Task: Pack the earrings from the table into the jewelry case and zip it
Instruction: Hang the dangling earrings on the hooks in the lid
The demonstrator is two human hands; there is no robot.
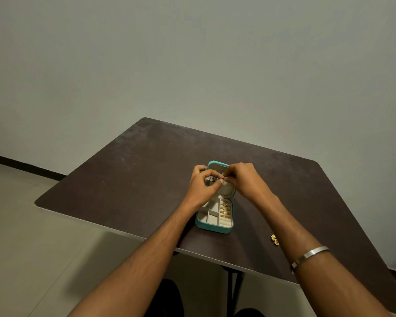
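over open jewelry case (215,225): left hand (201,186), right hand (245,179) pinching earring (216,178).

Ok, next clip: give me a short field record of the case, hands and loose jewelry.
case: teal jewelry case, open, on dark table
base: gold pieces in right-side slots
left hand: fingers pinched over the lid
right hand: pinching a small item at the lid, item unclear
loose: gold earrings on table beside right forearm
zip: undone

Both hands (224,179) crowd case lid (217,165); tabletop (135,170) around open.
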